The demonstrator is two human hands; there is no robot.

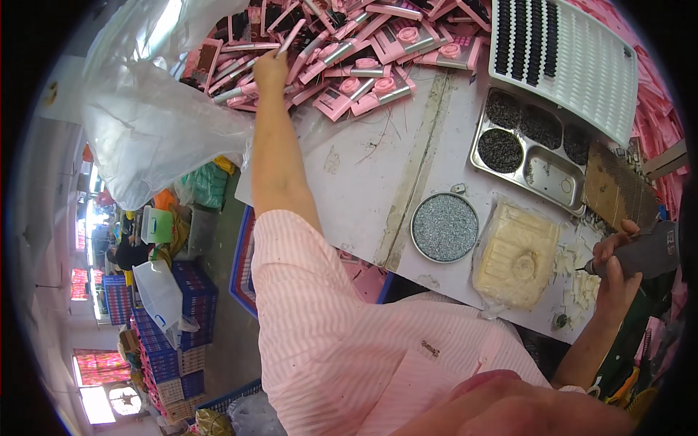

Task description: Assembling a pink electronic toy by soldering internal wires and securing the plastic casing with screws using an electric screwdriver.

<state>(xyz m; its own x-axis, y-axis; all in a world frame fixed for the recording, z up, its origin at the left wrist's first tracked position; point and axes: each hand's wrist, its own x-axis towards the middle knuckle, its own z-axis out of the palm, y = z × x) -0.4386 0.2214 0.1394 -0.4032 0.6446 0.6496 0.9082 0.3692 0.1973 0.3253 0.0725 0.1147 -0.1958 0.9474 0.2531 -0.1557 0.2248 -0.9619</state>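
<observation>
closest in: pink-and-white striped shirt (327, 320) across lower middle. lower right, right hand (615, 272) wrapped round a dark grey handheld power driver (649, 251), long axis roughly sideways, thin tip toward the left. just beside and partly under, scattered white slips (574, 291) on the table.

a bit left of those, cream slab (514, 254) in clear plastic, next to a round tin (411, 227) full of silvery bits (445, 227). pale tabletop (356, 218) with a worn seam left of the tin.

further off, right side: steel compartment tray (558, 185) with small dark screw-like pieces (500, 150), brown board (618, 185) at its right, then white ribbed tray (592, 65) with rows of black parts (520, 36).

far end: left hand (270, 71), arm fully out, fingers bunched at a slim pink-and-silver piece (292, 36). can't tell whether pinched or only touched. key relation: piece directly beyond the fingertips, long axis slanting up and right; left hand much nearer, right hand well apart across the table. all around, heap of pink cases (396, 47), some with rose-shaped tops. left of the arm, clear plastic bag (160, 123). off the table, far left, stacked blue crates (196, 291).
</observation>
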